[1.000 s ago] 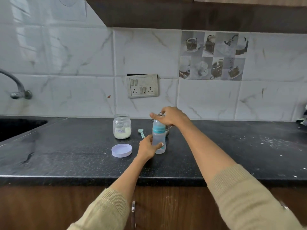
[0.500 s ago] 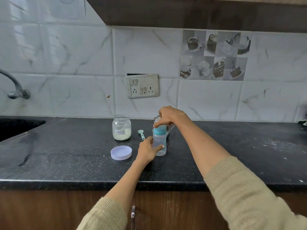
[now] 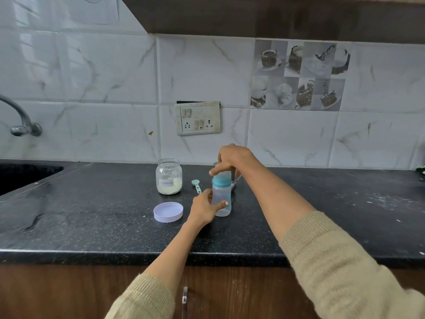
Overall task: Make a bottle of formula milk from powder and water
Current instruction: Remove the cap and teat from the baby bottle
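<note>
Head view, inspected remotely: I find the bottle [image 3: 221, 199] standing upright on the table [image 3: 92, 222], near the middle and well back from the front edge. My left hand [image 3: 203, 209] is curled round the bottle's clear lower body, the thumb across its front; I judge this grip is there to stop the bottle turning or tipping. My right hand [image 3: 232, 158] comes down from above, its fingers closed on the teal cap [image 3: 222, 180]. I judge the cap is being screwed; whether on or off I cannot tell. A little pale liquid appears to sit at the bottle's bottom, though the contents are hard to read.

Toward the back edge, the open jar [image 3: 169, 176] holds pale powder and stands well apart from the bottle, its lid [image 3: 168, 212] lying loose nearer the front. The small scoop [image 3: 196, 185] lies between jar and bottle. A metal cup [image 3: 233, 180] stands just behind the bottle, mostly hidden.
</note>
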{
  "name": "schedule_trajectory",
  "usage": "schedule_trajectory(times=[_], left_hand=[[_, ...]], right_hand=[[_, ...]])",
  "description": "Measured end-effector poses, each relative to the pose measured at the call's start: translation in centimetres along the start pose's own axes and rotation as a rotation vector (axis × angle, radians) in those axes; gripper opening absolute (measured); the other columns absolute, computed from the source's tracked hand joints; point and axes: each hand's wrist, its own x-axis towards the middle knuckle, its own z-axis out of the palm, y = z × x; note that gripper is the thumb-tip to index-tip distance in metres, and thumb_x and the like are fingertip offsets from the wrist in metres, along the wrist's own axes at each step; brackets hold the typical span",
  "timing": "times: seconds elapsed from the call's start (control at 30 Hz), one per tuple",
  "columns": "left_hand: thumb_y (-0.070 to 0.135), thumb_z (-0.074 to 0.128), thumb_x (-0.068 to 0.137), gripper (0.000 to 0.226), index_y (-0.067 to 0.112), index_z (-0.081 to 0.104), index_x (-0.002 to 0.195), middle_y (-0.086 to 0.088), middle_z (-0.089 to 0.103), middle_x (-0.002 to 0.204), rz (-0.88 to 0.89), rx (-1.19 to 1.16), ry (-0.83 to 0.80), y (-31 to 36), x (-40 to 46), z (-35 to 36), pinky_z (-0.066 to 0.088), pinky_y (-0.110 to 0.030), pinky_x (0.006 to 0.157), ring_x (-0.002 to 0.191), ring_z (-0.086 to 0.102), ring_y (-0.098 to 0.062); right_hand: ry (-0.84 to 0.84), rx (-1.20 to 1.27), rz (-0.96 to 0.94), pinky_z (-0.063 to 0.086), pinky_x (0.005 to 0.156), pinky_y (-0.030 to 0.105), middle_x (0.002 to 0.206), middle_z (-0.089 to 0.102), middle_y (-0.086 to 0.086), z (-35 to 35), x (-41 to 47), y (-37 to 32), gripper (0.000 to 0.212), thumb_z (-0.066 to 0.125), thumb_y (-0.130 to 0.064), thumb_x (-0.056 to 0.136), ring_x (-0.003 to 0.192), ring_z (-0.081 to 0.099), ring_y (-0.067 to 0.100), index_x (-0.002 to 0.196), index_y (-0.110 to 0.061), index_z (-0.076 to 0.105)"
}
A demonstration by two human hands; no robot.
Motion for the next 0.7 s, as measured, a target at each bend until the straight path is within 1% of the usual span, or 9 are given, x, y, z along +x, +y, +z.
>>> schedule_trajectory(times=[0.07,0.13,0.2,0.27,0.33,0.43,0.5,0.6,0.7], left_hand=[[0.030,0.072,0.081,0.052,0.010,0.052,0.125,-0.006,0.061,0.124,-0.001,0.004,-0.004,0.0,0.0,0.0,0.045,-0.029,0.089,0.108,0.058,-0.020],[0.030,0.071,0.081,0.051,0.011,0.052,0.125,-0.006,0.061,0.125,-0.004,0.005,-0.009,0.0,0.0,0.0,0.043,-0.027,0.087,0.105,0.057,-0.018],[0.031,0.071,0.081,0.053,0.011,0.051,0.126,-0.007,0.059,0.127,-0.010,0.004,-0.014,0.0,0.1,0.0,0.043,-0.029,0.089,0.107,0.056,-0.019],[0.031,0.071,0.081,0.057,0.011,0.049,0.129,-0.007,0.057,0.130,-0.024,0.001,-0.015,0.0,0.1,-0.1,0.043,-0.031,0.094,0.115,0.055,-0.022],[0.031,0.072,0.081,0.058,0.011,0.048,0.130,-0.007,0.057,0.131,-0.030,-0.001,-0.014,0.0,0.0,-0.1,0.043,-0.030,0.094,0.117,0.054,-0.022],[0.030,0.072,0.080,0.055,0.011,0.050,0.127,-0.006,0.059,0.128,-0.022,-0.014,-0.013,0.0,0.0,-0.1,0.042,-0.025,0.088,0.113,0.056,-0.020],[0.031,0.072,0.080,0.055,0.011,0.051,0.126,-0.006,0.059,0.127,-0.019,-0.013,-0.016,-0.1,0.0,-0.1,0.042,-0.025,0.088,0.112,0.056,-0.020],[0.030,0.073,0.080,0.054,0.011,0.052,0.126,-0.007,0.060,0.126,-0.012,-0.019,-0.021,-0.2,0.1,-0.1,0.043,-0.025,0.088,0.110,0.057,-0.020],[0.028,0.073,0.080,0.055,0.010,0.051,0.127,-0.007,0.060,0.127,-0.010,-0.032,-0.026,-0.1,0.0,-0.3,0.042,-0.023,0.087,0.110,0.057,-0.019]], right_hand=[[-0.065,0.052,-0.037,0.054,0.075,0.030,0.111,0.062,0.008,-0.4,0.0,-0.1,0.041,0.069,-0.033,0.080,0.071,0.058,0.018,0.116,-0.013,0.063],[-0.148,0.125,-0.073,0.052,0.063,0.025,0.108,0.061,0.005,-0.8,0.1,-0.1,0.036,0.068,-0.018,0.077,0.071,0.058,0.016,0.112,-0.019,0.066],[-0.188,0.154,-0.072,0.051,0.062,0.026,0.116,0.061,0.003,-1.0,0.1,0.0,0.038,0.070,-0.024,0.076,0.084,0.059,0.018,0.113,-0.023,0.065],[-0.188,0.111,-0.054,0.053,0.076,0.030,0.129,0.054,0.004,-0.9,0.0,-0.1,0.052,0.069,-0.041,0.080,0.100,0.058,0.021,0.127,-0.025,0.056],[-0.185,0.064,-0.030,0.051,0.088,0.033,0.139,0.048,0.007,-0.5,0.1,0.0,0.060,0.065,-0.046,0.084,0.109,0.058,0.024,0.137,-0.022,0.048],[-0.215,0.144,-0.038,0.054,0.074,0.029,0.133,0.054,0.011,-0.2,0.6,0.2,0.052,0.071,-0.033,0.083,0.087,0.063,0.024,0.131,-0.020,0.055],[-0.219,0.207,-0.080,0.053,0.067,0.026,0.122,0.056,0.008,-0.5,0.9,0.6,0.044,0.075,-0.022,0.079,0.086,0.062,0.023,0.120,-0.021,0.061],[-0.163,0.315,-0.150,0.049,0.074,0.025,0.112,0.054,0.003,-1.5,0.7,2.0,0.036,0.077,-0.016,0.074,0.094,0.056,0.020,0.105,-0.028,0.063],[-0.064,0.612,-0.158,0.047,0.082,0.027,0.118,0.050,0.007,-1.6,-0.4,4.4,0.041,0.074,-0.011,0.074,0.103,0.051,0.019,0.110,-0.026,0.062]])
